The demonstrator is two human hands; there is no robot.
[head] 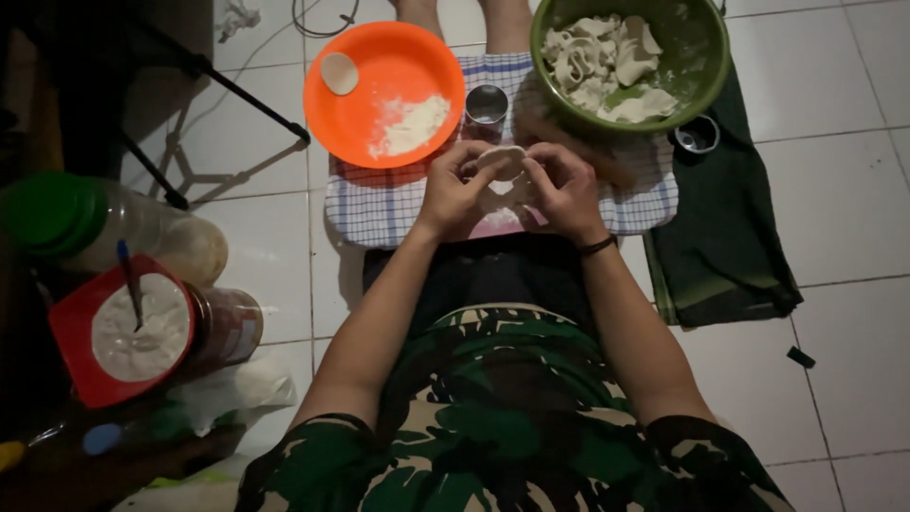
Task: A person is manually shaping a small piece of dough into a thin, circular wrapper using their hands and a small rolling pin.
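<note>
My left hand point(457, 188) and my right hand point(563, 188) meet over a checked cloth point(379, 204) and together pinch a small round piece of pale dough point(500, 161). The fingers of both hands curl around its edge. Just beyond the hands stands a small metal cup point(486, 104). An orange plate point(360, 114) at the upper left holds a heap of flour point(411, 123) and one flat dough disc point(339, 72). A green bowl point(706, 66) at the upper right is filled with scraps of dough point(607, 62).
A dark green cloth point(725, 246) lies on the white tiled floor at the right, with a small round lid point(698, 135) on it. At the left are a red-lidded jar of white filling with a spoon point(133, 327), a clear jar with a green lid point(85, 220) and black stand legs point(237, 95).
</note>
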